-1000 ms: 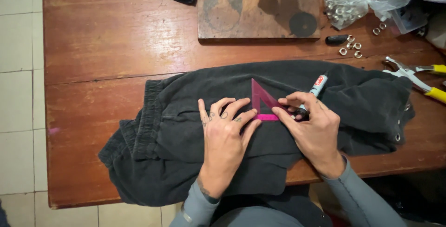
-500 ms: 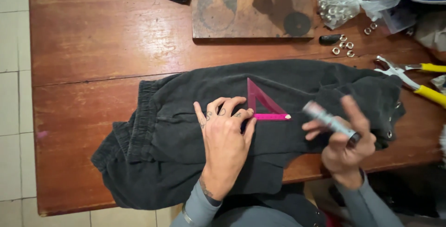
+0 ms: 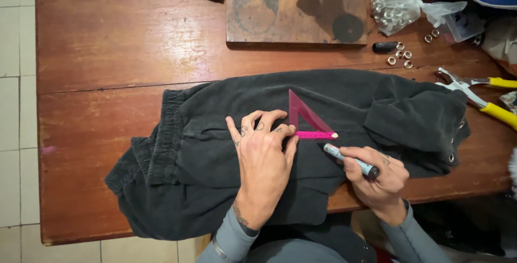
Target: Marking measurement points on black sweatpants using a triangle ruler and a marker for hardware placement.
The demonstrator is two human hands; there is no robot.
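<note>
A worn reddish wooden surface (image 3: 107, 53) fills the view from above. A dark grey garment (image 3: 215, 187) lies across its near half, the ribbed waistband bunched toward the near left corner and some cloth hanging over the near edge. The left hand (image 3: 264, 158) lies flat on the garment near the middle of the near edge, fingers spread a little, fingertips pressing the corner of a pink see-through triangle ruler (image 3: 306, 120) that rests on the cloth. Just right of the ruler, the right hand (image 3: 379, 179) is closed around a marker (image 3: 350, 159), its tip pointing toward the ruler's bottom edge and close beside it; whether it touches the cloth cannot be told. At the far edge sits a stained wooden board (image 3: 280, 10). Right of it lie a clear bag of metal rings (image 3: 396, 7) and a few loose metal eyelets (image 3: 401, 55). At the right edge lie yellow-handled pliers (image 3: 479, 96).
</note>
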